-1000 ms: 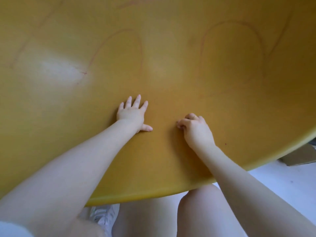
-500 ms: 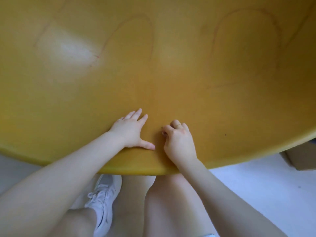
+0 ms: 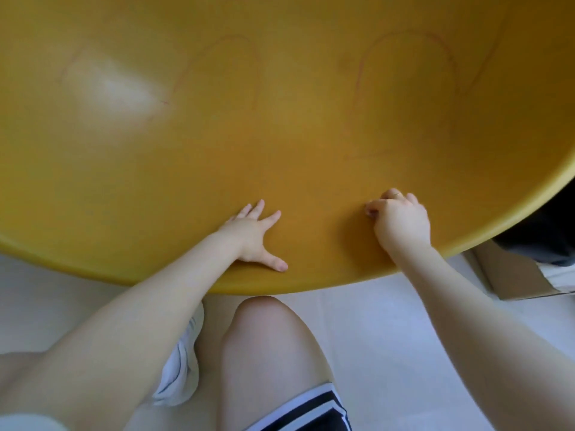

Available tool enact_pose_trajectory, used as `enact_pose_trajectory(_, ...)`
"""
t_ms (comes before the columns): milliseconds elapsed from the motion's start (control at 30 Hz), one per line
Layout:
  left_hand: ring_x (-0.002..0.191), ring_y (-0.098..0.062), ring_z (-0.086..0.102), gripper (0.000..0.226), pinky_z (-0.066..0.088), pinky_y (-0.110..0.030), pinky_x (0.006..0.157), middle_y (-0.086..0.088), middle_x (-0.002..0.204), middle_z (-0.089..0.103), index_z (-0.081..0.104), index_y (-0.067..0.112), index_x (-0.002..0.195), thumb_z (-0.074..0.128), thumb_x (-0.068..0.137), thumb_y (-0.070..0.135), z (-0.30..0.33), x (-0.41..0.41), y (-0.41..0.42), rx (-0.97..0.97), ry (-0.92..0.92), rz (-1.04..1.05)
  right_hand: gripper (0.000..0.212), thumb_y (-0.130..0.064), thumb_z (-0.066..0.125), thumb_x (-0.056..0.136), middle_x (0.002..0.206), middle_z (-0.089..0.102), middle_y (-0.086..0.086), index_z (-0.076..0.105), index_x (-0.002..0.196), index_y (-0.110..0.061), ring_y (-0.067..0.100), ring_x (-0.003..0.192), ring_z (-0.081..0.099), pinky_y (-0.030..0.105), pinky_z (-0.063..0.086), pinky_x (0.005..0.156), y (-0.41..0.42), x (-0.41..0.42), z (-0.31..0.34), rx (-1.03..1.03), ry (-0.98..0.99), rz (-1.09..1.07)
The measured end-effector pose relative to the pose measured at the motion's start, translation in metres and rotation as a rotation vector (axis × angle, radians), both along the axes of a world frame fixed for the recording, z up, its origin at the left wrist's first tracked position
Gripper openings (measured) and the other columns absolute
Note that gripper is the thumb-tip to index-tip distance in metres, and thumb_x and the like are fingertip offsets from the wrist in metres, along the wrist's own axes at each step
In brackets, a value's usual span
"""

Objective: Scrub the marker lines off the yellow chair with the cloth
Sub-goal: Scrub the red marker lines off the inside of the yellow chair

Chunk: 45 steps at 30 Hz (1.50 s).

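A: Only the head view to go on. How far along is the scrubbing?

B: Not far, I'd judge. The yellow chair (image 3: 280,157) fills the upper part of the picture, its rim curving across the middle, and faint reddish marker lines (image 3: 404,57) are plain on it: one arch at upper right, another arch left of it, and a thin stroke beside the bright glare patch at upper left

A: And near the hands?

B: The strip of seat between the hands and around them looks free of lines, so that part may be done, though the marks are so faint I would not swear to it

A: What are the hands doing?

B: The left hand (image 3: 252,234) lies flat on the seat near the rim, fingers straight and spread, thumb out to the side, holding nothing. The right hand (image 3: 399,222) is curled into a loose fist with its knuckles against the seat, well apart from the left

A: Is the cloth in it?

B: I cannot see any cloth anywhere. If the fist hides a small one, the picture does not show it

A: What is left, then?

B: All the arches and the stroke higher up, well beyond both hands
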<state>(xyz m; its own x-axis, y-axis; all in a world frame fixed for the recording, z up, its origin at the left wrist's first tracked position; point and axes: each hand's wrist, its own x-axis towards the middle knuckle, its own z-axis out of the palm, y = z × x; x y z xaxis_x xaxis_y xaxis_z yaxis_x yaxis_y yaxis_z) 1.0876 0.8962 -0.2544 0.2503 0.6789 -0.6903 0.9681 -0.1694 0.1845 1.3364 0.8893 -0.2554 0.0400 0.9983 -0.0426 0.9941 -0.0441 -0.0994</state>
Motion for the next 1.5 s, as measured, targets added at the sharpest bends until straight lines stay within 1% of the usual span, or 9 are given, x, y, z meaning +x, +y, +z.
enact_pose_trajectory(233,0.144,-0.022,-0.014,0.115,0.006,-0.041,0.118,0.002,0.154,-0.023,-0.006,0.038,0.147,0.07,0.065,0.063,0.0,0.004,0.001,-0.019,-0.006,0.051,0.027,-0.003,0.045,0.084,0.103,0.055,0.013,0.068,0.095,-0.007,0.033,0.095,0.047,0.032,0.037,0.071,-0.021,-0.039,-0.01,0.028,0.112,-0.091)
enact_pose_trajectory(433,0.144,-0.023,-0.015,0.114,0.007,-0.041,0.118,0.002,0.154,-0.024,-0.008,0.039,0.146,0.07,0.066,0.062,-0.001,0.009,0.004,-0.021,0.031,0.057,0.013,0.002,0.055,0.054,0.061,0.057,0.01,0.065,0.056,-0.007,0.027,0.05,0.047,0.025,0.038,0.046,-0.047,-0.087,-0.029,0.191,0.257,0.05)
enact_pose_trajectory(600,0.144,-0.022,-0.014,0.116,0.013,-0.043,0.117,0.004,0.154,-0.024,-0.009,0.041,0.146,0.068,0.063,0.067,-0.002,0.009,0.007,-0.025,0.07,0.037,0.017,0.0,0.072,0.059,0.068,0.063,0.005,0.069,0.063,-0.016,0.025,0.053,0.048,0.023,0.03,0.049,-0.047,-0.06,-0.026,0.264,0.135,0.203)
enact_pose_trajectory(767,0.144,-0.024,-0.011,0.116,0.015,-0.045,0.116,0.003,0.155,-0.023,-0.009,0.041,0.146,0.065,0.062,0.071,-0.001,0.009,0.01,-0.004,0.073,0.003,0.014,-0.009,0.069,0.07,0.068,0.063,0.004,0.069,0.061,-0.02,0.026,0.057,0.048,0.026,0.024,0.054,-0.039,-0.007,-0.01,0.361,-0.053,-0.027)
enact_pose_trajectory(967,0.144,-0.029,-0.009,0.115,0.01,-0.046,0.115,-0.003,0.155,-0.021,-0.008,0.036,0.148,0.064,0.064,0.071,0.001,0.01,0.012,0.002,0.044,-0.027,0.017,-0.001,0.064,0.077,0.089,0.064,0.01,0.073,0.078,-0.016,0.032,0.07,0.05,0.029,0.035,0.058,-0.032,-0.004,0.0,0.158,0.033,-0.133)
enact_pose_trajectory(1100,0.144,-0.026,0.0,0.091,0.011,-0.042,0.115,-0.006,0.157,0.0,0.016,0.026,0.149,0.06,0.077,0.061,-0.001,0.008,0.015,0.098,-0.117,-0.007,0.023,0.0,0.061,0.08,0.081,0.064,-0.005,0.071,0.089,-0.019,0.019,0.077,0.059,0.03,0.048,0.063,-0.04,-0.037,0.001,0.046,0.451,-0.1)
enact_pose_trajectory(1233,0.128,-0.019,0.039,0.051,0.03,-0.025,0.103,-0.002,0.139,0.042,0.047,0.019,0.135,0.058,0.089,0.038,-0.002,0.018,0.024,0.144,-0.59,0.124,0.032,0.006,0.062,0.081,0.072,0.06,0.0,0.057,0.105,-0.014,0.012,0.043,0.05,0.02,0.04,0.041,-0.043,-0.054,0.02,0.042,1.198,-0.492)
enact_pose_trajectory(1367,0.096,-0.015,0.06,0.022,0.045,-0.024,0.086,0.002,0.106,0.06,0.055,0.019,0.115,0.05,0.094,0.026,0.009,0.039,0.023,-0.196,-1.07,0.388,0.026,0.003,0.064,0.082,0.08,0.058,0.017,0.057,0.099,-0.015,0.021,0.045,0.055,0.029,0.044,0.044,-0.044,-0.061,0.022,0.02,1.394,-0.544)
enact_pose_trajectory(1500,0.085,-0.009,0.064,0.016,0.049,-0.022,0.078,0.001,0.1,0.065,0.055,0.023,0.105,0.057,0.091,0.017,0.009,0.05,0.022,-0.333,-1.237,0.413,0.006,-0.011,0.059,0.088,0.066,0.062,0.016,0.059,0.09,-0.005,0.024,0.047,0.056,0.028,0.047,0.044,-0.038,-0.063,0.032,-0.002,1.565,-0.553)
